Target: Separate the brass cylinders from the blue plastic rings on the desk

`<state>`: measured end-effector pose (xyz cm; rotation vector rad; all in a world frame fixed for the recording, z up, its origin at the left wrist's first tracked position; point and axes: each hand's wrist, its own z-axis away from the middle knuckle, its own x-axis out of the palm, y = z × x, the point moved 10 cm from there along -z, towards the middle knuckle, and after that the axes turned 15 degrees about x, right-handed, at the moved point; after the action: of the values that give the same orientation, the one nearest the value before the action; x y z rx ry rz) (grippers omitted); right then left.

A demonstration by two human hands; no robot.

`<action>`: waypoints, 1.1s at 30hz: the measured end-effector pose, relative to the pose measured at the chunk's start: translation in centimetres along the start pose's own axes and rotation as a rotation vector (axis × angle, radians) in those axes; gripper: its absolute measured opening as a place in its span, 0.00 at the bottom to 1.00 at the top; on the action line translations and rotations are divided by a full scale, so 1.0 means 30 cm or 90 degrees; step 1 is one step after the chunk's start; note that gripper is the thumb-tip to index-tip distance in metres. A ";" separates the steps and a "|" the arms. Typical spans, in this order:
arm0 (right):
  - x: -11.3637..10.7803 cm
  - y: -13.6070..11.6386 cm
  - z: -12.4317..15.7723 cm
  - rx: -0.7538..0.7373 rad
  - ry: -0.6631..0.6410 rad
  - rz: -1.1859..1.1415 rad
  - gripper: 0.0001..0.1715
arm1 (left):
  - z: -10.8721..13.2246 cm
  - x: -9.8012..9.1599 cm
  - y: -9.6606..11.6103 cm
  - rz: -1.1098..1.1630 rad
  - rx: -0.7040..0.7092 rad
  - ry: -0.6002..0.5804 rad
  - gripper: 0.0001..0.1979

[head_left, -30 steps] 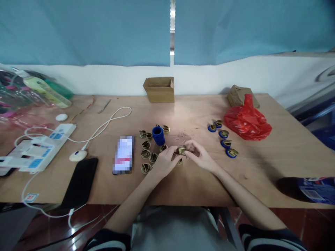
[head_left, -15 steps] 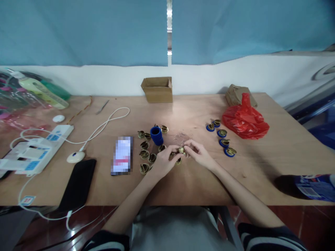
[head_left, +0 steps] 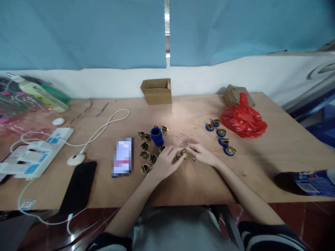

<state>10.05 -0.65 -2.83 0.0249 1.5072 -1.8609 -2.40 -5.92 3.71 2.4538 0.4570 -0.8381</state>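
My left hand (head_left: 169,162) pinches a round brass-coloured piece (head_left: 185,153) between thumb and fingers. Close on its right side, my right hand (head_left: 201,153) has its fingers pressed together; what they hold, if anything, is too small to tell. Thin wire-like bits (head_left: 183,138) lie just beyond the hands. Several brass pieces (head_left: 144,155) sit left of my left hand, some partly hidden by it. Among them stands a stack of blue rings (head_left: 157,136). To the right, several brass pieces rest in blue rings (head_left: 221,132).
A phone with a lit screen (head_left: 123,157), a dark phone (head_left: 78,186) and a power strip (head_left: 49,153) with white cables lie left. An open cardboard box (head_left: 157,96) stands at the back. A red plastic bag (head_left: 244,120) and a bottle (head_left: 309,183) are on the right.
The brass piece has turned and moved slightly right in my left hand. My right fingers have shifted a little to the right, off the top of the piece. The view has moved slightly.
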 end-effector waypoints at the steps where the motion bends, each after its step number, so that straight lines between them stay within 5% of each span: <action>1: 0.003 0.003 -0.002 0.003 -0.001 0.013 0.25 | -0.003 0.006 0.006 -0.005 0.009 -0.013 0.07; 11: 0.000 0.013 -0.005 0.007 0.046 0.081 0.18 | 0.008 0.079 0.009 -0.033 0.031 -0.142 0.09; 24: -0.048 -0.036 0.014 -0.051 0.107 0.141 0.17 | 0.017 0.096 -0.011 -0.035 0.012 -0.164 0.08; 28: -0.166 -0.049 0.037 -0.049 0.238 0.170 0.17 | 0.014 0.094 -0.012 -0.029 0.004 -0.168 0.06; 33: -0.429 -0.019 0.140 -0.003 0.556 0.238 0.11 | 0.006 0.078 -0.009 -0.044 0.011 -0.138 0.04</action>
<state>20.90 2.44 4.65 1.1624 1.8768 -1.5922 -0.85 -5.44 1.99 2.3397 0.4589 -1.1259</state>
